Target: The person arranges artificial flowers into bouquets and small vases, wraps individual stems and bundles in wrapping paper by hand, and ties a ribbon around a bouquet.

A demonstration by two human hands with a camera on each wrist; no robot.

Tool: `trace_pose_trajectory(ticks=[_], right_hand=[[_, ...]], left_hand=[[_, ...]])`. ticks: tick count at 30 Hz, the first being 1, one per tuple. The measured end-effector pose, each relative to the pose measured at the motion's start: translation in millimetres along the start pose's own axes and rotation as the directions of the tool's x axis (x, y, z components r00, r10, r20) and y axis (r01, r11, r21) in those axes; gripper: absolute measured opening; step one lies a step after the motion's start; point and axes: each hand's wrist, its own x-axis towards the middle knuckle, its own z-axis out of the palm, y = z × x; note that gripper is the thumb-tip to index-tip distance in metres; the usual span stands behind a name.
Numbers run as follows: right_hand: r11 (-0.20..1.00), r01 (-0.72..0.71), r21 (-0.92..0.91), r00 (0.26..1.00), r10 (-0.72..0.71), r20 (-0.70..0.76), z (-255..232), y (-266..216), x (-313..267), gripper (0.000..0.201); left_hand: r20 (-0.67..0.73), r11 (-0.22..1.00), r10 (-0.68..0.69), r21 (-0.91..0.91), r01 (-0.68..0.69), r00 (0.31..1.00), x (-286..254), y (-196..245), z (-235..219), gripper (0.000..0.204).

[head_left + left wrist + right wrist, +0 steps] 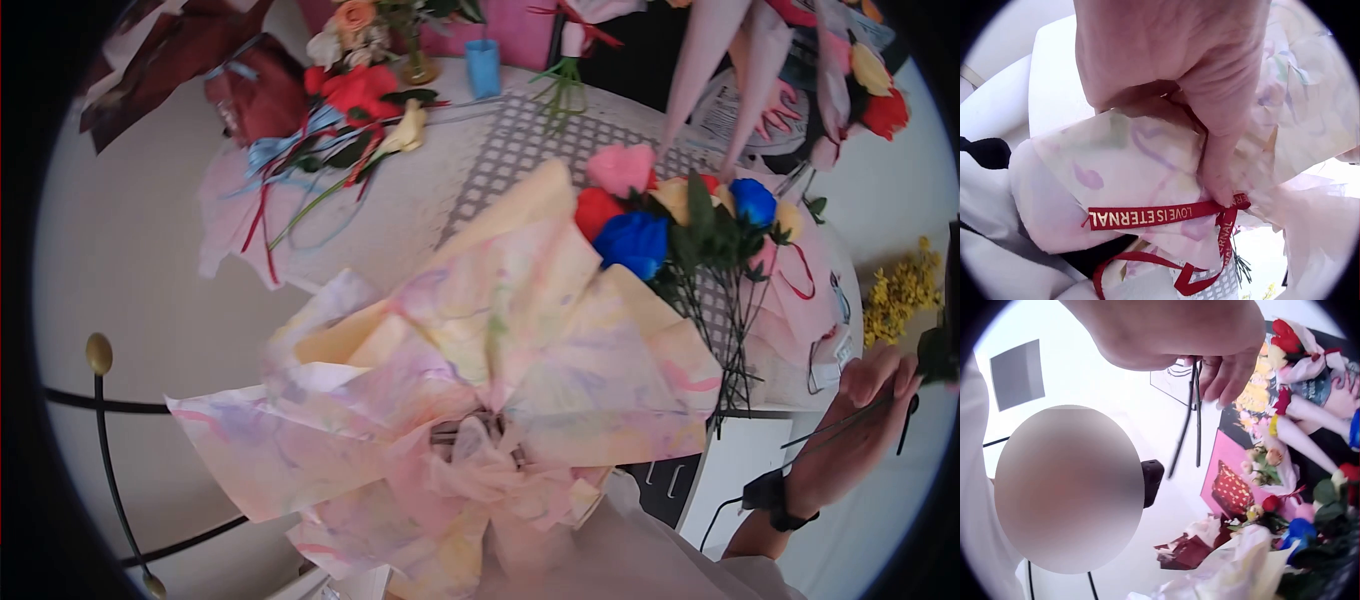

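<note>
A bouquet wrap of pastel marbled paper [560, 340] fans out in front of the body in the head view. In the left wrist view the left hand [1172, 69] grips its gathered paper neck [1122, 169], the thumb beside a red ribbon [1154, 215] printed with white letters. The left hand is hidden from the head view. Off to the right, away from the wrap, the right hand [850, 430] holds thin dark stems [835, 425] with its fingers curled round them; green leaves show at the frame edge. Two stem ends [1198, 431] hang below the right hand [1210, 337].
Blue, red and pink roses [635, 245] on long stems lie on the round table [400, 225] beyond the wrap. Further off are a red flower [360, 92], a blue cup [483, 68], a dark red wrapped bouquet [255, 90] and pink paper cones [705, 60]. Yellow flowers [900, 295] stand right.
</note>
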Motion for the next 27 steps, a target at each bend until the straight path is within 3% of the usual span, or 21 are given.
trace_pose_trajectory(ticks=[1,5,8,9,14,19,22,23,25,27], right_hand=[[1.000,-0.027,0.001,0.988,0.027,-0.149,19,-2,-11,0.029],[0.992,-0.090,0.086,0.981,0.103,-0.166,53,-1,-33,0.030],[0.965,-0.192,0.180,0.976,0.168,0.142,78,4,-52,0.033],[0.940,-0.290,0.180,0.937,0.240,0.256,80,3,-58,0.030],[0.961,-0.237,-0.141,0.874,0.275,0.401,103,17,-83,0.029],[0.952,-0.284,-0.115,0.825,0.304,0.476,84,17,-82,0.030],[0.821,-0.560,-0.113,0.609,0.500,0.616,84,12,-85,0.023],[0.818,-0.563,-0.114,0.608,0.504,0.614,87,15,-90,0.023],[0.817,-0.514,-0.262,0.535,0.544,0.646,91,33,-107,0.027],[0.785,-0.556,-0.273,0.520,0.585,0.622,78,64,-133,0.021]], left_hand=[[-0.018,1.000,-0.002,0.011,0.003,1.000,-4,0,-7,0.027],[-0.072,1.000,-0.005,0.023,0.006,0.997,-11,-2,-24,0.026],[-0.096,1.000,-0.013,0.023,0.016,0.995,-14,-5,-32,0.025],[-0.104,1.000,-0.015,0.018,0.017,0.994,-15,-7,-32,0.025],[-0.148,0.999,-0.044,0.018,0.047,0.988,-22,-16,-41,0.024],[-0.180,0.997,-0.065,0.031,0.072,0.982,-25,-22,-51,0.023],[-0.181,0.996,-0.070,0.034,0.077,0.981,-23,-24,-52,0.022],[-0.181,0.996,-0.070,0.037,0.078,0.981,-22,-25,-53,0.022],[-0.183,0.996,-0.070,0.047,0.080,0.981,-21,-25,-56,0.022],[-0.188,0.995,-0.071,0.060,0.084,0.979,-21,-24,-60,0.021]])
